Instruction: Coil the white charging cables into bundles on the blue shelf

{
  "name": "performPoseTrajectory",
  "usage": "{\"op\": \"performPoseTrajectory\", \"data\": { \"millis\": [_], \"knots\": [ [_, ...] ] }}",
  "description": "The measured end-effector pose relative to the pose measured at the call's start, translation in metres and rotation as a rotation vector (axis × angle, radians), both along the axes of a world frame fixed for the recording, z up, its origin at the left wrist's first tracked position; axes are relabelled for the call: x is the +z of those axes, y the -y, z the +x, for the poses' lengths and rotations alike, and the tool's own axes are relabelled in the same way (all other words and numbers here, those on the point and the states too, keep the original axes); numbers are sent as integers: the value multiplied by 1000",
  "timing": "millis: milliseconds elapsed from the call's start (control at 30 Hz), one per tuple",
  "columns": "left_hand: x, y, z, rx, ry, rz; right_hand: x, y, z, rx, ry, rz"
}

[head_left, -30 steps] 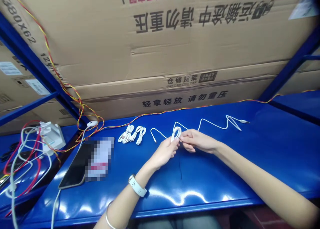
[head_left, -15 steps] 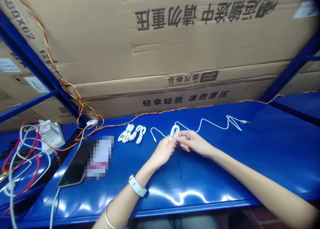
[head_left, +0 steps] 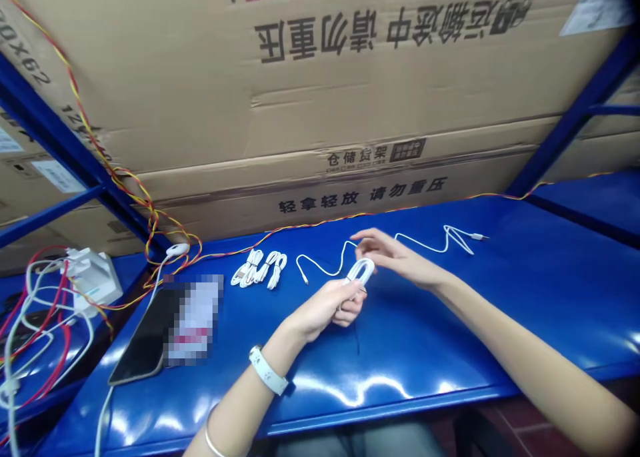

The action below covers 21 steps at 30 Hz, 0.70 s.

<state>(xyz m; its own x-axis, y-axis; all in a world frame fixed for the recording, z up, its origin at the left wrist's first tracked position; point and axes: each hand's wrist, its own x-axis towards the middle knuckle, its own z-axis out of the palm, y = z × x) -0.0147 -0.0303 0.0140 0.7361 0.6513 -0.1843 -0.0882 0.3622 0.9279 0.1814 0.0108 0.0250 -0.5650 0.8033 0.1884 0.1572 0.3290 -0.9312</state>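
Note:
My left hand [head_left: 340, 305] is closed around a coiled white cable [head_left: 364, 269], with the loop standing up out of the fist. A thin dark tie seems to cross the coil where the fingers pinch it. Just behind the loop, my right hand [head_left: 387, 256] has its fingers bent but apart, and nothing shows in them. Beyond the hands, a loose white cable [head_left: 447, 238] stretches across the shelf in zigzags, its plug at the right end. Its left part passes behind my right hand. Below my left hand lies a thin black strand [head_left: 357, 340].
Bundled white cables [head_left: 273, 269] lie on the blue shelf [head_left: 450, 330]. Left of them are a dark phone [head_left: 145, 340] and a blurred-out patch. Farther left, a white charger [head_left: 95, 280] stands among tangled cords. A red-yellow wire [head_left: 240, 248] runs along large cardboard boxes [head_left: 320, 124].
My right hand has lifted off the coil and moved back, its fingers loosening. My left hand still grips the coil, which has tipped to the right. The view has shifted slightly.

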Motion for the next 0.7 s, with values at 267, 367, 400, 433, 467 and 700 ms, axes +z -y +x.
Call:
{"op": "performPoseTrajectory", "data": {
  "millis": [267,367,400,433,467,700],
  "knots": [
    [7,5,-1,-101,-12,22,-19,6,-18,-12,301,580],
    [5,-3,-7,83,23,122,-19,8,-15,-96,437,755],
    [4,-6,-9,137,20,155,-18,9,-14,-104,484,810],
    [2,-9,-10,178,11,180,-17,10,-14,-102,526,861],
    [-1,-11,-10,206,-3,197,-16,11,-14,-101,557,911],
    [-15,-16,0,288,-65,182,-19,14,-19,-131,578,1107]
  ]
}}
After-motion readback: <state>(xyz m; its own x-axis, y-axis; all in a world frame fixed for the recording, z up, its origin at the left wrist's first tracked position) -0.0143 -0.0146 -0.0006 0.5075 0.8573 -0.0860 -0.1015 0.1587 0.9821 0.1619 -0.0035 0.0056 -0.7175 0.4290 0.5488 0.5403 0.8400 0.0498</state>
